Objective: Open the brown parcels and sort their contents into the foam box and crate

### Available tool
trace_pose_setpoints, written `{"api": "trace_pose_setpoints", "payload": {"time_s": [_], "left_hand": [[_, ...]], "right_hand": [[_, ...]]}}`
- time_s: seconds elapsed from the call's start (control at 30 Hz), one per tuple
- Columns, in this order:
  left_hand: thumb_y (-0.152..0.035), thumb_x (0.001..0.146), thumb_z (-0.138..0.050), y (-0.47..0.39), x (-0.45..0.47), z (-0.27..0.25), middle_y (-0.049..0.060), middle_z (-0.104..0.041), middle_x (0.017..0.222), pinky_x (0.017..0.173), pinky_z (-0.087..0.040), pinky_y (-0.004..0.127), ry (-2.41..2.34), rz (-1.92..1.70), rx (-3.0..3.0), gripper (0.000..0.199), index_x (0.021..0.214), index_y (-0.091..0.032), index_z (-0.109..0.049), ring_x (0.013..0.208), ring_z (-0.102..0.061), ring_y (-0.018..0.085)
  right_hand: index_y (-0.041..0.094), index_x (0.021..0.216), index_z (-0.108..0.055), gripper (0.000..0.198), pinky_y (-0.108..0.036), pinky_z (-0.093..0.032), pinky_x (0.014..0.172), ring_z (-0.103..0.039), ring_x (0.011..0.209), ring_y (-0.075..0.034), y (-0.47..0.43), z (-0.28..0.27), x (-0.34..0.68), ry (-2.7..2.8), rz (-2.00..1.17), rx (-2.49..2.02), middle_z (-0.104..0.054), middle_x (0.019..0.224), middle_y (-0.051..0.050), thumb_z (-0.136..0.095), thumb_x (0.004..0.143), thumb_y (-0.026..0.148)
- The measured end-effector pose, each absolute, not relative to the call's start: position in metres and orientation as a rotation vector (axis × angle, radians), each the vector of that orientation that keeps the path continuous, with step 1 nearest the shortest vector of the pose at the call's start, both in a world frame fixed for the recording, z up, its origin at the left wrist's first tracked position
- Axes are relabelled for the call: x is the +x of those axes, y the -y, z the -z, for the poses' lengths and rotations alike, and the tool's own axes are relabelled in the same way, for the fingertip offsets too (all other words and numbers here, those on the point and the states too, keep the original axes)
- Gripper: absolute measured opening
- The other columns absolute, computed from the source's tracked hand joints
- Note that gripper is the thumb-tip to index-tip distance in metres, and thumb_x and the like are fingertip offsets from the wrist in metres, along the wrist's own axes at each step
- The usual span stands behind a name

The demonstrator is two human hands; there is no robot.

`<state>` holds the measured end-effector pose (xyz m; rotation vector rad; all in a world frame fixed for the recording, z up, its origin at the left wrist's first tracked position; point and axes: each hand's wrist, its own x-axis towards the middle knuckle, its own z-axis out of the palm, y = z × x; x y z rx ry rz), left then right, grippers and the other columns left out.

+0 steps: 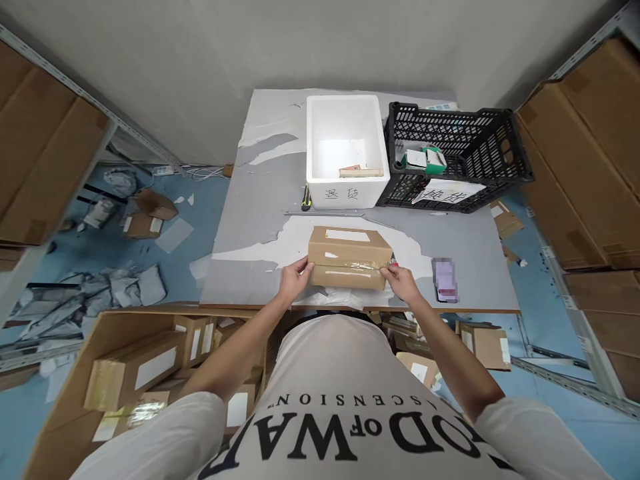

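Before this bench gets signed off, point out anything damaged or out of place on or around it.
The grey tabletop looks damaged: ragged white patches show around the rectangular brown cardboard box, as if a covering had peeled. On the blue floor at left, flat white paper scraps and crumpled grey plastic bags lie scattered like litter.

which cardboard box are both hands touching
The taped box on the table, between the left hand and right hand; neither hand touches any other.

Grey table (260, 200): white foam box (367, 195), black crate (493, 181), cutter (306, 199), phone (445, 280), brown carton (350, 252)
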<state>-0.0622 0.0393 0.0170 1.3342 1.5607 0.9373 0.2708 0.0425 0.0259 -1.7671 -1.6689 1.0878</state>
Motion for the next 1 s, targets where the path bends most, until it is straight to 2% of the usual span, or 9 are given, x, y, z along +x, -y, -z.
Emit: {"api": "trace_pose_setpoints", "payload": {"time_s": [0.13,0.23,0.43,0.6,0.7,0.8,0.9,1.0], "left_hand": [[-0.048,0.083,-0.057,-0.059,-0.061,-0.026,0.006,-0.072,0.108,0.086,-0.052,0.033,-1.615,-0.9,1.339,0.046,0.114,-0.015,-0.068,0.101,-0.067,0.025],[-0.047,0.081,-0.058,-0.069,-0.059,-0.024,0.005,-0.074,0.1,0.081,-0.053,0.031,-1.705,-0.843,1.295,0.043,0.107,-0.015,-0.071,0.097,-0.068,0.025],[-0.044,0.08,-0.059,-0.075,-0.059,-0.011,0.005,-0.074,0.1,0.08,-0.051,0.028,-1.81,-0.752,1.225,0.04,0.106,-0.016,-0.072,0.097,-0.068,0.024],[-0.046,0.081,-0.058,-0.083,-0.063,-0.003,0.003,-0.074,0.103,0.085,-0.049,0.03,-1.801,-0.727,1.258,0.04,0.106,-0.018,-0.072,0.101,-0.066,0.024],[-0.047,0.08,-0.06,-0.087,-0.064,0.0,0.002,-0.074,0.102,0.087,-0.049,0.031,-1.786,-0.755,1.241,0.04,0.103,-0.018,-0.073,0.103,-0.065,0.025],[-0.05,0.081,-0.057,-0.085,-0.067,0.007,0.004,-0.074,0.101,0.089,-0.049,0.032,-1.747,-0.833,1.158,0.042,0.101,-0.016,-0.073,0.103,-0.065,0.025],[-0.049,0.085,-0.051,-0.073,-0.074,0.021,0.009,-0.071,0.11,0.092,-0.05,0.035,-1.649,-0.948,0.976,0.047,0.109,-0.013,-0.07,0.102,-0.066,0.023],[-0.04,0.08,-0.059,-0.055,-0.082,0.039,0.013,-0.065,0.122,0.101,-0.045,0.04,-1.581,-0.95,0.905,0.05,0.12,-0.012,-0.063,0.11,-0.063,0.024]], "right_hand": [[0.017,0.068,-0.068,0.05,-0.026,-0.038,0.058,-0.058,0.064,-0.019,-0.063,-0.045,0.269,1.773,-0.966,-1.913,-0.063,0.059,-0.002,-0.042,0.086,0.056],[0.016,0.07,-0.071,0.052,-0.025,-0.036,0.059,-0.059,0.066,-0.019,-0.074,-0.045,0.265,1.786,-0.951,-1.968,-0.065,0.06,-0.003,-0.042,0.086,0.056],[0.017,0.078,-0.076,0.05,-0.026,-0.039,0.062,-0.063,0.071,-0.02,-0.08,-0.025,0.257,1.792,-0.99,-2.045,-0.07,0.065,-0.006,-0.045,0.086,0.055],[0.017,0.089,-0.077,0.053,-0.028,-0.045,0.07,-0.066,0.083,-0.023,-0.086,-0.016,0.256,1.615,-1.038,-2.05,-0.075,0.084,-0.008,-0.05,0.081,0.061],[0.016,0.088,-0.076,0.055,-0.029,-0.048,0.072,-0.067,0.083,-0.024,-0.088,-0.011,0.258,1.49,-1.113,-2.029,-0.075,0.084,-0.008,-0.053,0.078,0.065],[0.016,0.097,-0.074,0.057,-0.031,-0.05,0.077,-0.068,0.085,-0.023,-0.081,-0.001,0.262,1.42,-1.18,-1.943,-0.074,0.091,-0.008,-0.049,0.08,0.065],[0.015,0.111,-0.068,0.057,-0.034,-0.052,0.083,-0.069,0.09,-0.023,-0.065,0.015,0.27,1.341,-1.185,-1.868,-0.071,0.104,-0.012,-0.039,0.088,0.058],[0.013,0.126,-0.058,0.048,-0.039,-0.05,0.091,-0.067,0.098,-0.024,-0.045,0.034,0.275,1.447,-1.076,-1.91,-0.068,0.115,-0.015,-0.043,0.089,0.04]]}}
